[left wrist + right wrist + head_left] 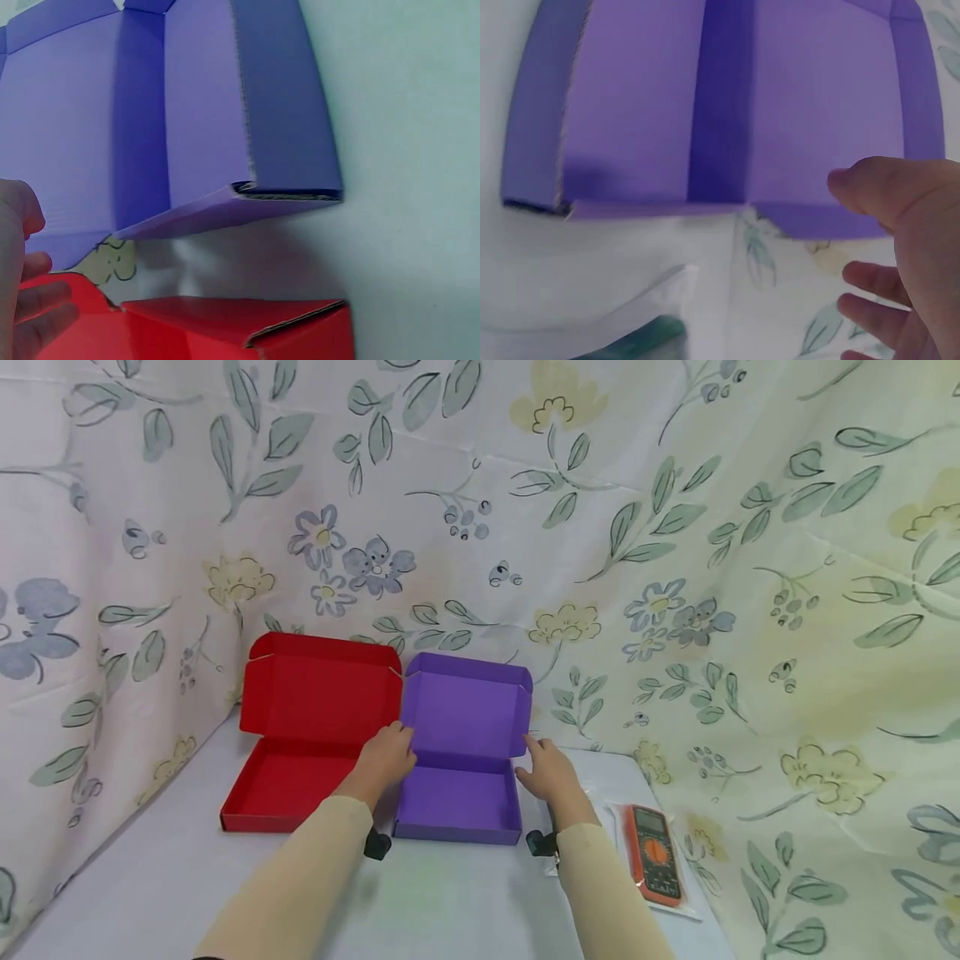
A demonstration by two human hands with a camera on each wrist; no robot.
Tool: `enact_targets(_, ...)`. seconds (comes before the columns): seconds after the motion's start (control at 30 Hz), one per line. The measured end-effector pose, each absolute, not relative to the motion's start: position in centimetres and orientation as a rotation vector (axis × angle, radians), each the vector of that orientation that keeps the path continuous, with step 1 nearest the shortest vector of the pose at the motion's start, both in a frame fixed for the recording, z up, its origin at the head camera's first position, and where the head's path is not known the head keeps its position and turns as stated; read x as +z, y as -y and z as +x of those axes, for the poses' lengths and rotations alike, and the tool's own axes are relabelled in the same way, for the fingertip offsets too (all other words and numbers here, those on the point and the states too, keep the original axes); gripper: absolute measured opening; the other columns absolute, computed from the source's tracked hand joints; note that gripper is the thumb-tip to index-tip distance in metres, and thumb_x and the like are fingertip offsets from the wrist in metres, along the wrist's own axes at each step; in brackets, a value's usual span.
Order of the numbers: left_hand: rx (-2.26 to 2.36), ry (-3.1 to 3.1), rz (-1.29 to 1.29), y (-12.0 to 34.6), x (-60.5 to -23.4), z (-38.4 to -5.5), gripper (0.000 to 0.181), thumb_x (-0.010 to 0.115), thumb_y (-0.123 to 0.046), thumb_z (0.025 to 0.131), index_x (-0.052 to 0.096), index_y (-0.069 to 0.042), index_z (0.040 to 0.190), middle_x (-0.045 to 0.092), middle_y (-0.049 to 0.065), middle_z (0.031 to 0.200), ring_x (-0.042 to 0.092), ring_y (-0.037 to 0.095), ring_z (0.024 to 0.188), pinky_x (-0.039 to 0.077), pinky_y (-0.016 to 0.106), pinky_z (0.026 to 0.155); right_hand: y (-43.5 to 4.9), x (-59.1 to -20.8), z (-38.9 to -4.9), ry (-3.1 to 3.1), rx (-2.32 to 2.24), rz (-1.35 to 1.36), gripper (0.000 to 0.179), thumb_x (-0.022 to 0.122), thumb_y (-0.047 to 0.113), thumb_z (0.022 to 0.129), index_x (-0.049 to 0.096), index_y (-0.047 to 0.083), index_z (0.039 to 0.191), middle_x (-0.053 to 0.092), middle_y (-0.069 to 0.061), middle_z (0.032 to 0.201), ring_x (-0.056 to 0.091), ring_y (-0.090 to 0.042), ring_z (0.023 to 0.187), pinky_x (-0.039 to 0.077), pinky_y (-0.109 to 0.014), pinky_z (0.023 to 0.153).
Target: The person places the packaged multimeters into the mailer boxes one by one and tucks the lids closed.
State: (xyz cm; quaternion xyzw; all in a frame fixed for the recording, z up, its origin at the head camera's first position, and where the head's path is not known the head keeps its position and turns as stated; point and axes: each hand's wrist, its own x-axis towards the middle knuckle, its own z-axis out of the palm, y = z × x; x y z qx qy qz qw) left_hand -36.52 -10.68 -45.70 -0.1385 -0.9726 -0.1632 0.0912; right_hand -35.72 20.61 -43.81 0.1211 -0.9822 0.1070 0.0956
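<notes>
A purple cardboard box [459, 797] stands with its lid [467, 714] raised and its inside bare. At the lid's left edge is my left hand [386, 764], in front of the red box; its fingers look loosely bent in the left wrist view. My right hand [551, 772] is by the lid's right edge. Its thumb [862, 186] overlaps the lid in the right wrist view, with the other fingers [874, 279] spread apart from it. To the left sits a larger red cardboard box [322, 693], also with its lid up.
An orange multimeter [655, 856] in a clear bag lies on the white table at the right. Beside it, a clear packet with something green [656, 337] is partly hidden by my right arm in the head view. Floral cloth [480, 527] hangs behind the boxes.
</notes>
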Motion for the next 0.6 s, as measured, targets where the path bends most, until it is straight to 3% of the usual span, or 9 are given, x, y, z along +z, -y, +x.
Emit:
enact_targets(0.2,-0.551,2.937,-0.393,10.6,-46.8,-36.4,0.042,0.059,-0.008,0.094,0.059,0.007,0.133,0.057,0.027,0.128,0.060,0.041,0.119,0.049,0.051,0.100,-22.6,-44.9,-35.1,2.943,0.312,0.141,0.063,0.070,0.028,0.092,0.052,0.002,0.146,0.055,-0.029,0.131,0.061,-0.047,0.114,0.052,-0.060,0.088)
enact_targets(0.4,-0.577,2.992,-0.365,10.1,-47.6,-36.4,0.042,0.063,-0.009,0.095,0.059,0.008,0.133,0.055,0.029,0.132,0.059,0.041,0.122,0.047,0.051,0.103,-24.4,-45.4,-34.4,3.085,0.286,-0.120,0.070,0.072,0.033,0.089,0.050,-0.002,0.146,0.051,-0.033,0.133,0.058,-0.050,0.116,0.050,-0.062,0.091)
enact_targets(0.6,-0.604,3.048,-0.304,9.8,-48.3,-36.2,0.050,0.065,-0.010,0.096,0.054,0.008,0.141,0.049,0.031,0.142,0.057,0.040,0.126,0.047,0.049,0.104,-24.7,-45.7,-33.5,3.187,0.323,-0.317,0.082,0.079,0.044,0.086,0.049,-0.010,0.139,0.049,-0.035,0.124,0.058,-0.051,0.110,0.049,-0.062,0.092)
